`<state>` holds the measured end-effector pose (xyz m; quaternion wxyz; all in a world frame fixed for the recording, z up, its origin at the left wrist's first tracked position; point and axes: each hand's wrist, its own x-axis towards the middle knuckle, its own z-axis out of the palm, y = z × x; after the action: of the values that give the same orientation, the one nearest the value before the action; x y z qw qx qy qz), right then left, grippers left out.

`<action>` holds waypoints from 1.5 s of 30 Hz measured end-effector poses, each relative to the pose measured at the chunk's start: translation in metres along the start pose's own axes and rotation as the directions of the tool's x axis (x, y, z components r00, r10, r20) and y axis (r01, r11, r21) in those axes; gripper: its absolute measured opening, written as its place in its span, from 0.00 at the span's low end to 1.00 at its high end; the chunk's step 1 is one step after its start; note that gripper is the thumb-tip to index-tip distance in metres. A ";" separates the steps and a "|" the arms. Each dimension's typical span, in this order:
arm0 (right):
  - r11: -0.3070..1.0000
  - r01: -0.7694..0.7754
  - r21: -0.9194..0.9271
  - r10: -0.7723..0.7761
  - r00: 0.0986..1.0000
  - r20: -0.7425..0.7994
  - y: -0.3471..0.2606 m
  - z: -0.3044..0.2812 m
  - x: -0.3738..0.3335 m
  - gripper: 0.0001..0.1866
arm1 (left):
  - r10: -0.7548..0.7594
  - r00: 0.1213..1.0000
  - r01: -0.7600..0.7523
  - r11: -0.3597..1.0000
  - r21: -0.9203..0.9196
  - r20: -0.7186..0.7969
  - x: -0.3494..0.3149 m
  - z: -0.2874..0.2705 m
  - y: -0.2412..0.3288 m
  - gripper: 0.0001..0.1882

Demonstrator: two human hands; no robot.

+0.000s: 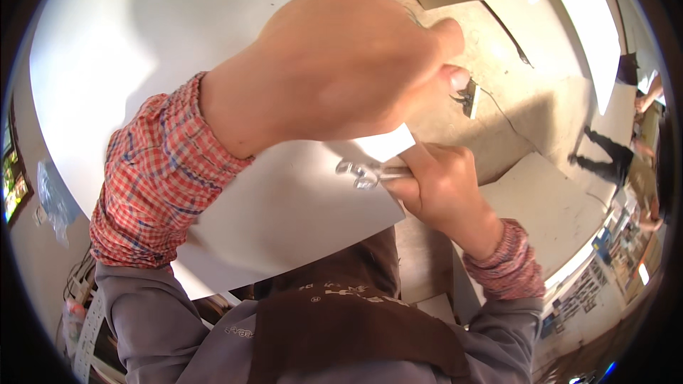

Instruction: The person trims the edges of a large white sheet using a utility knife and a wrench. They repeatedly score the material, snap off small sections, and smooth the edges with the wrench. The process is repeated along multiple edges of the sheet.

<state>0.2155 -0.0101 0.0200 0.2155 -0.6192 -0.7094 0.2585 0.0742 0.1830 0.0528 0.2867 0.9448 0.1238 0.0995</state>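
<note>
Pale lettering (356, 290) crosses my dark brown cloth apron (341, 338). My right hand (448, 185) is clamped on a shiny silver metal tool (364, 174), its head over a smooth white sheet (284, 206). My left hand (334, 64) is above that sheet too; I cannot tell whether its fingers grip anything. Beyond: beige floor (491, 50), another person (612, 160) far right
</note>
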 end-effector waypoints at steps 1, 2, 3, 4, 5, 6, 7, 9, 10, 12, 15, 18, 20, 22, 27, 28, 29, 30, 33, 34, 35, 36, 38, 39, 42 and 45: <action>0.999 -0.021 -0.034 0.019 0.999 -0.049 -0.003 0.001 -0.002 0.19 | -0.002 1.000 0.001 0.999 -0.034 -0.023 -0.002 0.001 -0.001 0.13; 0.995 -0.061 -0.075 0.054 0.994 -0.093 0.000 -0.004 -0.008 0.19 | -0.004 0.999 0.001 0.998 -0.069 -0.046 -0.005 0.002 -0.002 0.15; 0.940 -0.340 0.021 0.339 0.930 -0.144 -0.003 -0.011 -0.010 0.19 | 0.011 0.999 -0.014 0.996 -0.084 -0.041 -0.006 0.000 -0.002 0.17; 0.883 -0.450 0.133 0.466 0.875 -0.135 -0.004 -0.016 -0.020 0.19 | 0.025 0.999 -0.029 0.995 -0.099 -0.037 -0.008 -0.001 -0.003 0.18; 0.802 -0.545 0.243 0.581 0.806 -0.110 -0.007 -0.020 -0.030 0.19 | 0.039 0.999 -0.043 0.993 -0.114 -0.034 -0.008 -0.003 -0.003 0.20; 0.849 -0.460 0.261 0.504 0.853 -0.135 -0.015 -0.019 -0.034 0.19 | 0.033 0.999 -0.036 0.992 -0.118 -0.021 -0.009 -0.003 -0.002 0.21; 0.888 -0.370 0.274 0.422 0.892 -0.160 -0.024 -0.018 -0.035 0.18 | 0.027 1.000 -0.028 0.992 -0.122 -0.009 -0.008 -0.004 0.000 0.21; 0.940 -0.253 0.229 0.284 0.952 -0.114 -0.036 -0.016 -0.032 0.18 | 0.033 0.999 -0.034 0.986 -0.165 -0.008 -0.008 -0.003 0.000 0.22; 0.959 -0.224 0.174 0.234 0.972 -0.036 -0.037 -0.015 -0.026 0.18 | 0.044 0.999 -0.047 0.978 -0.203 -0.020 -0.008 -0.002 -0.001 0.22; 0.975 -0.197 0.105 0.185 0.976 0.113 -0.033 -0.009 -0.018 0.16 | 0.056 0.998 -0.059 0.977 -0.206 -0.022 -0.008 0.000 0.000 0.22; 0.987 -0.158 -0.010 0.158 0.987 0.041 -0.036 -0.014 -0.015 0.14 | 0.084 0.995 -0.090 0.986 -0.142 -0.050 -0.010 0.004 0.000 0.22; 0.935 -0.355 0.011 0.354 0.930 -0.100 -0.017 -0.021 -0.009 0.17 | 0.079 0.991 -0.099 0.977 -0.191 -0.106 -0.013 0.005 -0.008 0.22; 0.860 -0.475 0.184 0.496 0.863 -0.091 -0.018 -0.026 -0.021 0.24 | 0.045 0.997 -0.059 0.966 -0.252 -0.063 -0.014 0.007 -0.005 0.23; 0.907 -0.293 0.302 0.306 0.952 0.003 -0.015 -0.028 -0.026 0.25 | 0.094 0.984 -0.127 0.966 -0.225 -0.152 -0.012 0.009 -0.004 0.18; 0.966 -0.084 0.243 0.006 0.952 0.305 0.003 -0.027 0.004 0.30 | 0.108 0.994 -0.108 0.946 -0.305 -0.017 -0.009 -0.004 -0.010 0.13; 0.934 -0.070 0.349 -0.038 0.955 0.294 0.006 -0.022 0.009 0.31 | 0.105 0.994 -0.111 0.938 -0.328 -0.037 -0.009 -0.002 -0.010 0.13; 0.938 -0.056 0.343 -0.053 0.952 0.302 0.006 -0.023 0.009 0.30 | 0.106 0.993 -0.119 0.928 -0.353 -0.055 -0.007 0.001 -0.011 0.14; 0.940 -0.040 0.338 -0.071 0.948 0.311 0.006 -0.025 0.010 0.30 | 0.102 0.994 -0.110 0.924 -0.366 -0.040 -0.006 0.001 -0.011 0.14; 0.992 0.049 0.120 -0.099 0.883 0.459 0.003 -0.037 -0.010 0.28 | 0.096 0.994 -0.107 0.938 -0.330 -0.049 -0.009 0.005 -0.014 0.13; 0.994 0.105 0.014 -0.097 0.845 0.527 -0.002 -0.047 -0.025 0.27 | 0.093 0.994 -0.105 0.951 -0.289 -0.053 -0.011 0.000 -0.012 0.13; 0.989 0.135 -0.063 -0.068 0.787 0.614 -0.017 -0.061 -0.045 0.27 | 0.100 0.993 -0.112 0.961 -0.254 -0.059 -0.011 -0.004 -0.010 0.13; 0.988 0.059 -0.146 0.076 0.635 0.769 -0.027 -0.066 -0.061 0.26 | 0.097 0.994 -0.104 0.975 -0.196 -0.047 -0.013 -0.011 0.001 0.13; 0.989 -0.145 0.038 0.094 0.795 0.599 -0.028 -0.068 -0.107 0.27 | 0.131 0.991 -0.132 0.985 -0.113 -0.017 -0.009 -0.014 0.006 0.12; 0.963 -0.217 0.156 0.113 0.859 0.499 -0.025 -0.065 -0.115 0.28 | 0.147 0.989 -0.146 0.987 -0.068 0.014 -0.007 -0.010 -0.002 0.12; 0.906 -0.268 0.327 0.172 0.940 0.293 -0.017 -0.062 -0.105 0.25 | 0.120 0.992 -0.115 0.984 -0.138 0.031 -0.007 -0.004 -0.006 0.11; 0.849 -0.265 0.457 0.180 0.959 0.220 0.007 -0.039 -0.074 0.27 | 0.067 0.996 -0.053 0.976 -0.213 0.056 -0.008 -0.001 -0.010 0.10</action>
<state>0.2557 -0.0791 0.0472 0.2702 -0.6000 -0.5615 0.5017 0.0646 0.1891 0.0474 0.3860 0.9149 0.0750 0.0910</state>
